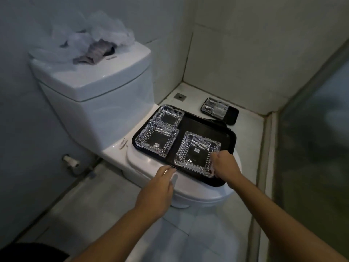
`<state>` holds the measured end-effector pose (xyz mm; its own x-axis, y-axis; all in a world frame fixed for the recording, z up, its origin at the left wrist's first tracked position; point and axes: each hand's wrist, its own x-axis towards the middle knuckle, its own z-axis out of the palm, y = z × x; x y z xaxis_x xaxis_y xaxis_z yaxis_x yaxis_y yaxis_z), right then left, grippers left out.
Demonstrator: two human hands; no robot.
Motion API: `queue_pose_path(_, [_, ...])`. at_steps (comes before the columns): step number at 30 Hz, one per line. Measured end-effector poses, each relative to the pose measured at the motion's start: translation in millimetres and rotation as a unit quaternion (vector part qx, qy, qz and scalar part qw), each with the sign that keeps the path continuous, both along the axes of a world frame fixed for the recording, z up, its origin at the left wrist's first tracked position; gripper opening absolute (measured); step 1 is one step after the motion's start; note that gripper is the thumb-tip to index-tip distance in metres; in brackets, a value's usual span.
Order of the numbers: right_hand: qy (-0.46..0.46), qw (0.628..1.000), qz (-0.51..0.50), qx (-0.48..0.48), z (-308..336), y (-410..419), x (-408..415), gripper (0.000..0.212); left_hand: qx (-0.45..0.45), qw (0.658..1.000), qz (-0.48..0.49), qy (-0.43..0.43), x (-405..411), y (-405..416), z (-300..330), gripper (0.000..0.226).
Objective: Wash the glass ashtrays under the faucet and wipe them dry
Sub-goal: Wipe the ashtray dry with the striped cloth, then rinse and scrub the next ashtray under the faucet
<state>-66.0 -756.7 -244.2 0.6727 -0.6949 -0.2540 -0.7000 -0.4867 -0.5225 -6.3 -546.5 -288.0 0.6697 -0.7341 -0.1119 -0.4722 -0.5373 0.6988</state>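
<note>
Right hand [224,163] grips near ashtray [196,154]; left hand [160,184] touches tray [230,138] edge

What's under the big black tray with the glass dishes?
The black tray sits on the closed white toilet lid. The lid's front and left edge show; the rest is hidden beneath the tray. Three glass ashtrays lie on top.

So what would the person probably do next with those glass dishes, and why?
Probably lift the nearest ashtray off the black tray: the right hand already grips its right edge, and the left hand is at the tray's front rim. No faucet shows in this view.
</note>
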Motion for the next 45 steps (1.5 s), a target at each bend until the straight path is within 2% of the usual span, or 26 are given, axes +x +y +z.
queue_pose_path(5, [0.024,1.0,-0.009,0.005,-12.5,-0.8,12.4,0.042,0.051,0.998,-0.005,-0.031,2.3,-7.5,-12.9,0.055])
queue_pose_path(10, [-0.026,0.997,-0.061,0.028,-30.8,-1.9,25.6,0.036,0.068,0.997,-0.01,-0.029,8.8,-7.3,-17.4,0.059])
queue_pose_path(16, [-0.037,0.998,-0.054,0.019,-44.6,-3.4,34.5,0.04,0.068,0.997,-0.012,-0.04,7.2,-7.8,-21.9,0.062])
queue_pose_path(21, [0.01,0.998,-0.045,0.033,-40.5,1.3,35.5,0.034,0.067,0.996,-0.015,-0.05,7.4,-5.3,-23.7,0.064])
queue_pose_path(24, [0.024,1.0,-0.016,0.0,-38.0,4.0,35.4,0.033,0.068,0.996,-0.018,-0.048,6.8,-4.6,-25.4,0.065])
queue_pose_path(26, [0.035,0.999,0.001,-0.028,-41.5,3.3,36.1,0.038,0.07,0.996,-0.019,-0.044,7.1,-4.2,-25.7,0.065])
queue_pose_path(30, [0.043,0.997,-0.042,-0.058,-45.3,-2.5,35.0,0.041,0.073,0.996,-0.018,-0.045,4.9,-5.2,-23.1,0.064])
queue_pose_path(35, [0.077,0.994,-0.026,-0.07,-42.0,-0.6,32.3,0.045,0.078,0.996,-0.017,-0.037,2.5,-6.9,-20.0,0.064])
queue_pose_path(38, [0.096,0.992,-0.035,-0.081,-38.3,0.1,28.5,0.058,0.073,0.997,-0.013,-0.021,2.6,-3.4,-13.9,0.064])
queue_pose_path(42, [0.054,0.988,-0.052,-0.134,-26.9,0.8,18.0,0.062,0.055,0.998,-0.004,-0.029,8.4,9.1,1.7,0.058])
queue_pose_path(45, [-0.058,0.989,-0.005,-0.138,-14.2,6.2,13.7,0.051,0.011,0.999,0.026,-0.024,12.6,18.6,29.8,0.047])
